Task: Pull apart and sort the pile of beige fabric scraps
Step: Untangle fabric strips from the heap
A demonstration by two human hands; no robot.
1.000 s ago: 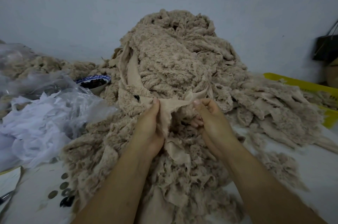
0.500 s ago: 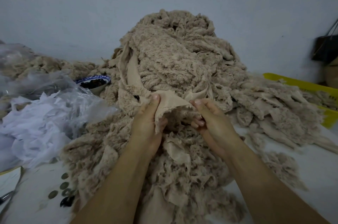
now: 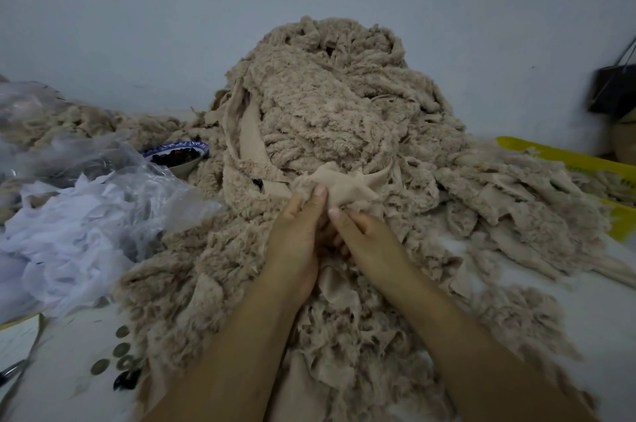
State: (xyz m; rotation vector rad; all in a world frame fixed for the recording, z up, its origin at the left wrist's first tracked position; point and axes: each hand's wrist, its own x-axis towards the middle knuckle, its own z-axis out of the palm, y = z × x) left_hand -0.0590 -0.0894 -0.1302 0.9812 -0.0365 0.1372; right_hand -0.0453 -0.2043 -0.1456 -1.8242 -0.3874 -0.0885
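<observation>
Pile (image 3: 344, 104): beige scraps, heaped on table (image 3: 592, 325).
Scrap (image 3: 347, 185): smooth piece at the pile's front, bunched.
Left hand (image 3: 296, 239), right hand (image 3: 371, 242): close together, thumbs side by side, both pinching the scrap, likely for purchase to tug it free.

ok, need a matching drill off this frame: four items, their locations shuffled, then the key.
Items:
1 blue-rimmed bowl
2 yellow tray
3 white scraps
4 smooth beige scrap

Places:
A pinched by left hand and right hand
B far right, behind the pile
C near left foreground
D left, against the pile's foot

Pairs: 1-D, 2-B, 3-C, 4-A
</observation>
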